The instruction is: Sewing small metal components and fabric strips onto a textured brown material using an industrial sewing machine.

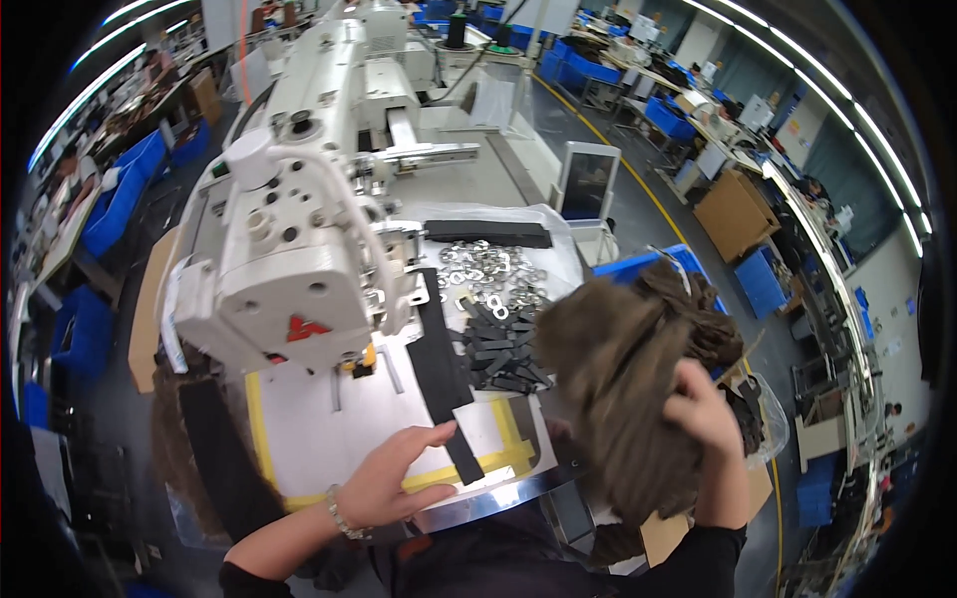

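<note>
My right hand [706, 411] is closed on a bunched piece of brown fabric [623, 399], held up at the table's right side and partly blurred. My left hand [387, 478], with a bracelet at its wrist, has thumb and fingers apart and holds nothing. It hovers over the front of the white work plate [329, 429], which is edged in yellow tape. Just beyond its fingertips, a long black strip [439, 364] runs across the plate's right part. To the left towers the white sewing machine head [289, 264].
Metal buckles [488, 269] and short black strap pieces [503, 349] lie piled beyond the plate. Another black strip [488, 234] lies behind them. More brown cloth fills a blue bin [638, 267] at right. A screen [586, 182] stands at the back. Dark fabric [224, 448] hangs at left.
</note>
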### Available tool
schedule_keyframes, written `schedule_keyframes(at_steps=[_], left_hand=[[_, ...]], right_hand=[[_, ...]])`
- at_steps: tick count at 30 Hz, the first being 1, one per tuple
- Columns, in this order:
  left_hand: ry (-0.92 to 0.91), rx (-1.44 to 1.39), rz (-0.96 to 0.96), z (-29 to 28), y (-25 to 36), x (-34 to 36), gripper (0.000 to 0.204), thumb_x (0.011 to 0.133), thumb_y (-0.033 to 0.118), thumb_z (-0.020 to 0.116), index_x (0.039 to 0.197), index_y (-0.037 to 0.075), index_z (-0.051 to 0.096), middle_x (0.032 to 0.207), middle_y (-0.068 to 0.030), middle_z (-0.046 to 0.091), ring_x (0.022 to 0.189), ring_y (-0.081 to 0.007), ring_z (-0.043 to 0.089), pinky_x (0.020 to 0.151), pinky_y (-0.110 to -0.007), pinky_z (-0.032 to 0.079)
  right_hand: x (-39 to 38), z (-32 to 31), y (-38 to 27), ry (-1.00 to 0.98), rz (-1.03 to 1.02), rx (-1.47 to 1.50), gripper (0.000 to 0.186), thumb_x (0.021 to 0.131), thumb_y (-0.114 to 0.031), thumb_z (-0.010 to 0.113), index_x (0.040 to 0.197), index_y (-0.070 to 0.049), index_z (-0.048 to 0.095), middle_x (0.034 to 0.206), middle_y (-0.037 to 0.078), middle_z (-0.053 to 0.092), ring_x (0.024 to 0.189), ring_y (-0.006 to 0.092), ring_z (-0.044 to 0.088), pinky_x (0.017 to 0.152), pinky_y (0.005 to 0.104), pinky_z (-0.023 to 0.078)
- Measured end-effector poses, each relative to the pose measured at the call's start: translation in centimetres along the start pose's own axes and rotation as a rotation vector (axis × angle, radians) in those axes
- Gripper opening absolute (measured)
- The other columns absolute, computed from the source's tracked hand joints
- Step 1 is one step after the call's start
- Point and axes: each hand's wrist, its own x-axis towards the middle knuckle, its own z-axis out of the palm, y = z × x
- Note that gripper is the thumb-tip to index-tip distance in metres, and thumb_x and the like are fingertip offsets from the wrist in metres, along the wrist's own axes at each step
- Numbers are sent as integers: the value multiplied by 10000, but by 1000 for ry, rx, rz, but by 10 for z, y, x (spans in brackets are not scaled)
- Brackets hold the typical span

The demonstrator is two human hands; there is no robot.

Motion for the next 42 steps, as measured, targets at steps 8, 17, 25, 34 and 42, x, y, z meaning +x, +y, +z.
schedule_keyframes(at_steps=[8,17,25,34,42], left_hand=[[-9,-220,-141,44,-64,-73,709,952,228,599,1511,59,196,1545,-91,267,1419,-220,268,1178,-370,229],[579,-389,-278,10,-81,-108,607,984,192,525,1494,68,219,1480,-99,359,1345,-209,385,1102,-378,369],[858,-539,-59,8,-79,-116,669,1004,423,398,1531,115,122,1510,-107,297,1376,-239,338,1140,-404,313],[881,-1279,-78,3,-26,-105,958,856,773,340,1526,107,183,1544,-151,266,1407,-322,294,1153,-479,271],[1172,-915,62,30,-37,-117,1147,710,777,576,1465,-22,250,1482,-195,347,1310,-294,450,1081,-431,396]], right_hand=[[20,155,-6,-559,-6,368,712,739,57,499,1414,-54,302,1143,116,565,1034,133,528,860,261,413],[36,258,-17,-457,-244,436,505,732,42,486,1235,-5,499,1171,131,511,1139,261,512,981,324,400],[29,300,-32,-175,-400,88,423,753,-157,786,1088,-52,550,1185,177,474,1105,325,503,914,353,429],[39,310,-27,-237,-389,42,473,688,-194,844,1074,-78,595,1277,173,419,1181,335,469,948,383,423],[44,312,-20,-280,-432,90,272,701,-90,815,893,-73,623,1284,134,425,1174,281,453,971,357,390]])
